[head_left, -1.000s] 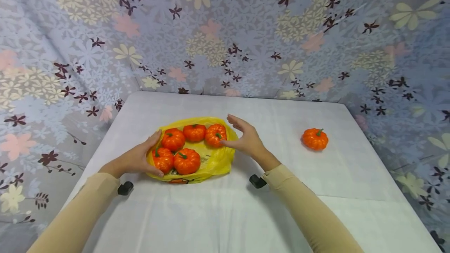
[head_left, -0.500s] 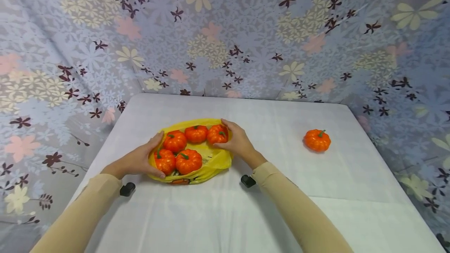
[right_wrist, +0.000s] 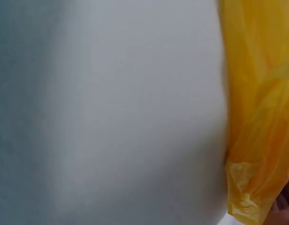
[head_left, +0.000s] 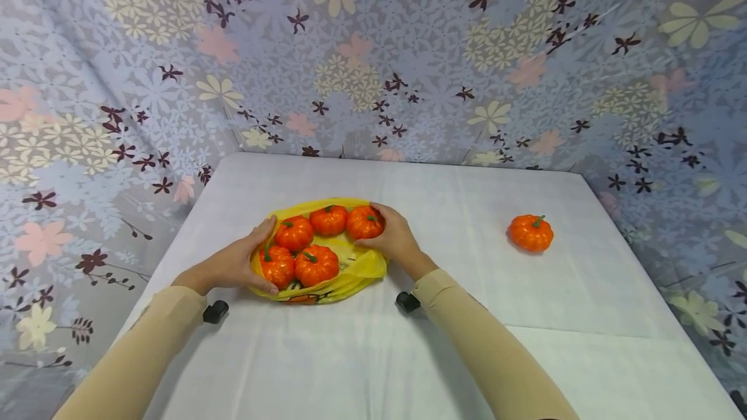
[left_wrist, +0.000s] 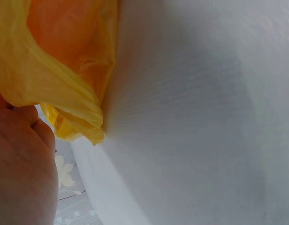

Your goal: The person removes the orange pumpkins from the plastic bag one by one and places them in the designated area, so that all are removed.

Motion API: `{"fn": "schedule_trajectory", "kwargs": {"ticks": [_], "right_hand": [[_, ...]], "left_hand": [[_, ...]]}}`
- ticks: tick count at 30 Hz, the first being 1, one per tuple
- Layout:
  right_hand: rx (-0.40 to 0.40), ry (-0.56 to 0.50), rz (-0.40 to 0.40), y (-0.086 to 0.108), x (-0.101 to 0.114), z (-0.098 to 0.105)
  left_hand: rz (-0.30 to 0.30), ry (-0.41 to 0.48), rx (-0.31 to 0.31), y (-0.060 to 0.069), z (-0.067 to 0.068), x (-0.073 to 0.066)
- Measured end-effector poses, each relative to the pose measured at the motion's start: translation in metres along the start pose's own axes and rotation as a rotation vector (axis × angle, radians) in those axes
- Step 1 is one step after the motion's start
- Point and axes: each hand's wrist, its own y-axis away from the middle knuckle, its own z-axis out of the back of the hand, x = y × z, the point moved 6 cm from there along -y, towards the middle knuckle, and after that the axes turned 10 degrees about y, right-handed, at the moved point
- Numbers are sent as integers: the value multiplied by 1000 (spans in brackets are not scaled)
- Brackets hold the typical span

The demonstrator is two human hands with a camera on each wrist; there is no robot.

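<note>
A yellow plastic bag (head_left: pixel 352 271) lies spread with its mouth upward on the white-covered table (head_left: pixel 327 355). Several small orange pumpkins with green stems, one of them the front pumpkin (head_left: pixel 317 266), sit inside it. My left hand (head_left: pixel 233 263) holds the bag's left side, thumb in front and fingers behind. The left wrist view has that hand (left_wrist: pixel 22 159) against the yellow plastic. My right hand (head_left: pixel 399 238) grips the rightmost pumpkin (head_left: pixel 364 222) in the bag, thumb in front, fingers behind. Only a little of this hand (right_wrist: pixel 280 208) shows in the right wrist view.
Another orange pumpkin (head_left: pixel 531 233) lies apart on the right of the table. A floral cloth (head_left: pixel 373 70) hangs behind the table and along its sides. A dark wrist device (head_left: pixel 216 312) sits under the left cuff, another wrist device (head_left: pixel 408 302) under the right.
My right hand has moved left, from hovering with spread fingers at the bag's right edge to gripping the rightmost pumpkin. The left hand stays on the bag. The head view has shifted slightly.
</note>
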Motion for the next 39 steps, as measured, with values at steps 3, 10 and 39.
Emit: {"fn": "schedule_trajectory", "kwargs": {"ticks": [3, 10, 39], "right_hand": [[-20, -1, -3, 1, 1, 1], [-44, -10, 16, 3, 5, 4], [-243, -110, -21, 19, -9, 83]], "left_hand": [[-6, -1, -4, -1, 0, 0], [6, -2, -5, -1, 0, 2], [3, -24, 4, -2, -1, 2]]}}
